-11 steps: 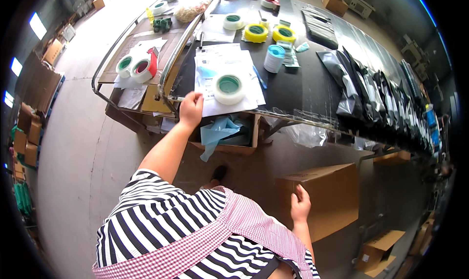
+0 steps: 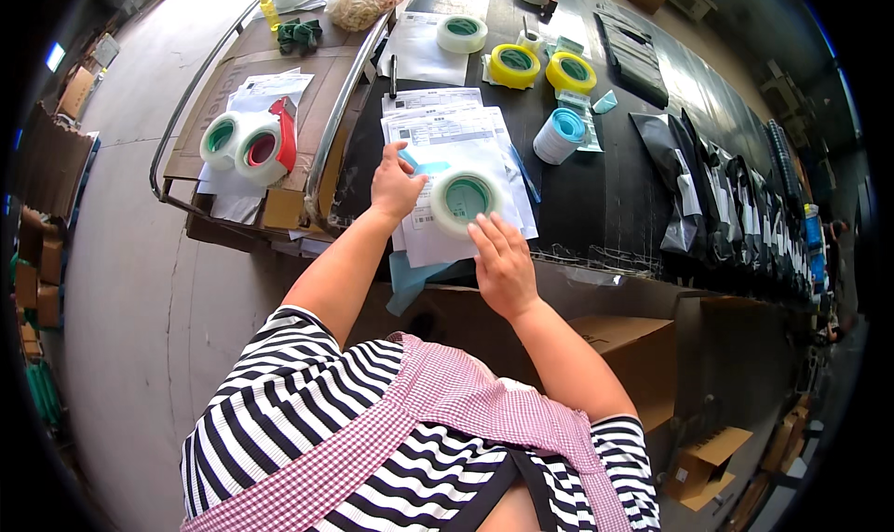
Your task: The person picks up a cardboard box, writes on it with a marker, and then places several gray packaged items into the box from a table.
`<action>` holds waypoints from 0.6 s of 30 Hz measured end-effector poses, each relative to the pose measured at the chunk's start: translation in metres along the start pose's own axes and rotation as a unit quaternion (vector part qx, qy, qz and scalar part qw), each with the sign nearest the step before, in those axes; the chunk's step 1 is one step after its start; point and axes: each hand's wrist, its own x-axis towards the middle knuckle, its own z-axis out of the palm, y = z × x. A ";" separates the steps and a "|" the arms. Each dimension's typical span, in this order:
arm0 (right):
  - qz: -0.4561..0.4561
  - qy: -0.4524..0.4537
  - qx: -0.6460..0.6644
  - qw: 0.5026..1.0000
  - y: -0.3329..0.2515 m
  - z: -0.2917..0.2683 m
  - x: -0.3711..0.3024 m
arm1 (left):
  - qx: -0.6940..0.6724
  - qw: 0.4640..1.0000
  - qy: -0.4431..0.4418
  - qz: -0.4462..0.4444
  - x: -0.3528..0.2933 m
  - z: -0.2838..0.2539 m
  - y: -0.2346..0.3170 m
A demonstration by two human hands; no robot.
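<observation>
Right hand: has moved up from beside the large cardboard box (image 2: pixel 633 355) to the centre of the frame; the right hand (image 2: pixel 506 267) now has its fingertips at the lower-right rim of the clear tape roll (image 2: pixel 447 211), fingers nearly straight and close together. Contact likely; grip cannot be told.
Left hand: has shifted from the table's near edge onto the left side of the paper stack (image 2: pixel 456 127); the left hand (image 2: pixel 396 183) is half-curled, thumb and forefinger a narrow gap apart beside a light blue slip (image 2: pixel 428 167). Cannot tell whether it pinches anything.
Clear bag: upper-left of the frame, the clear bag (image 2: pixel 361 1) holds a beige tangle.
Red dispenser: left of centre, the red dispenser (image 2: pixel 287 130) carries a roll with a red core.
Small carton: lower right, the small carton (image 2: pixel 698 467) has flaps open; contents unreadable.
Large box: partly behind the right forearm; inside hidden.
View: tabletop items sit farther right than before; tape roll remains on the papers in both frames.
Paper stack: centre; long axis runs top to bottom of the frame, lower end leaning slightly right.
Tape roll: lies flat on the stack's lower half, ring opening facing up; round, so no long axis.
</observation>
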 end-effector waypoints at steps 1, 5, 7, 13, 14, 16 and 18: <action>-0.005 -0.009 -0.030 1.000 0.001 0.006 0.015 | -0.001 1.000 -0.002 -0.003 0.002 -0.001 -0.001; 0.033 -0.063 -0.036 0.997 0.022 0.043 0.029 | 0.026 0.995 -0.092 -0.003 -0.005 -0.002 -0.002; 0.043 -0.095 -0.012 0.994 0.026 0.045 0.031 | 0.033 0.992 -0.054 0.109 -0.014 -0.003 -0.005; 0.067 -0.030 0.031 0.997 0.021 0.038 0.032 | -0.191 0.972 -0.135 0.030 0.002 -0.046 -0.011; 0.067 -0.029 0.031 0.997 0.020 0.036 0.032 | -0.188 0.971 -0.144 0.028 0.004 -0.059 -0.012; 0.055 -0.036 0.008 0.998 0.018 0.033 0.035 | -0.228 0.960 -0.162 0.003 0.009 -0.087 -0.006; 0.050 -0.060 0.006 0.997 0.020 0.037 0.035 | -0.247 0.954 -0.170 -0.020 0.011 -0.106 0.000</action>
